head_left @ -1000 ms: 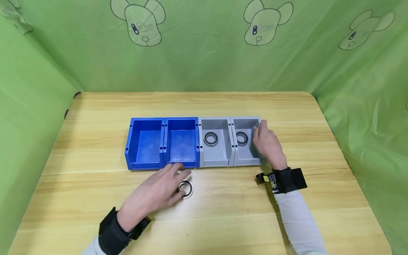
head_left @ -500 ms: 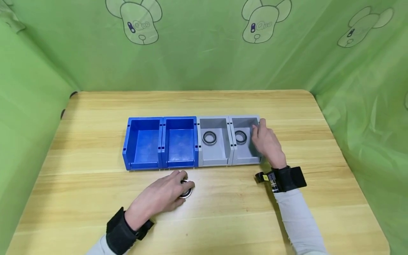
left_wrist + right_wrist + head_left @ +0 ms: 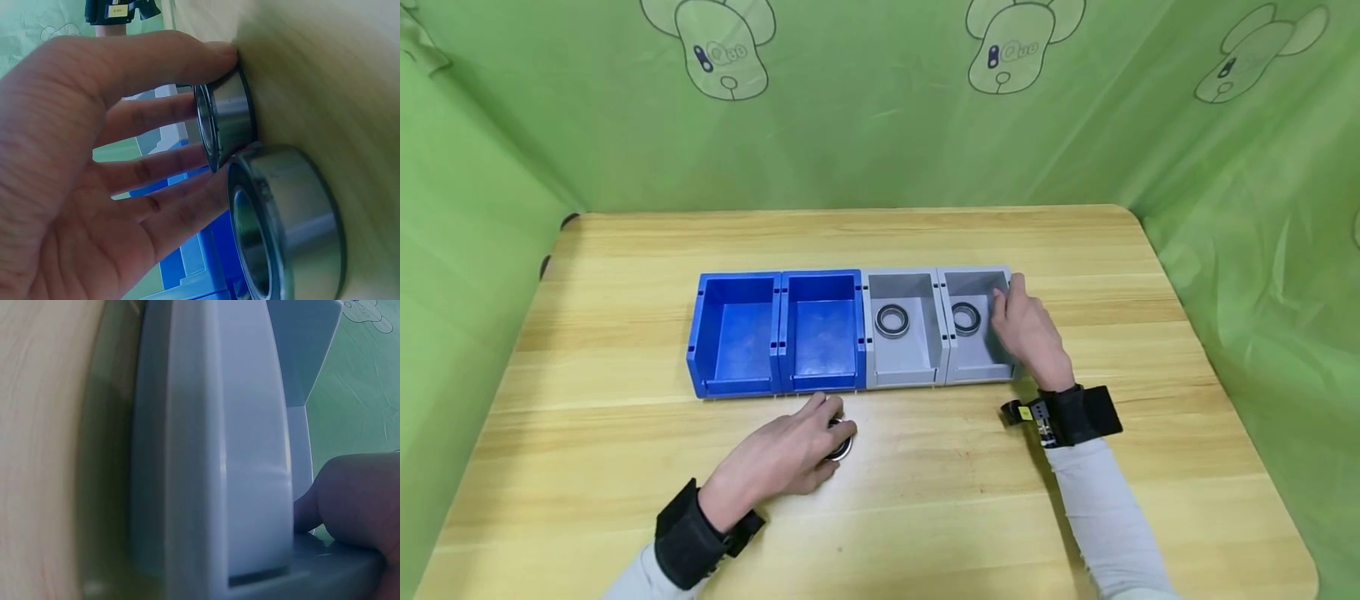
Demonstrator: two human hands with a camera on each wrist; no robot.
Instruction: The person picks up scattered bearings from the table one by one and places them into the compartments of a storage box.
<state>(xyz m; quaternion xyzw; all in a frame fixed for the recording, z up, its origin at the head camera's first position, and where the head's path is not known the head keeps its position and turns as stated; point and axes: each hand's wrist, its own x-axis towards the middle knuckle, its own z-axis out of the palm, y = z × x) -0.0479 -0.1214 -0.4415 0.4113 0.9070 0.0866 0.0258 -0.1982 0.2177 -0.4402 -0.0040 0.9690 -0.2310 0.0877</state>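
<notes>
The bearing point(image 3: 234, 112) lies flat on the table point(image 3: 940, 517), bore axis upright; a round ring, no long axis. Likely stiff, weighty, slick metal, best taken across the outer rim, and there the left grip point(image 3: 775, 458) pinches it! Second bearing point(image 3: 306, 219) just beside. Out right, the right grip point(image 3: 1030, 333) grasps the end grey bin's point(image 3: 981, 358) side wall.
</notes>
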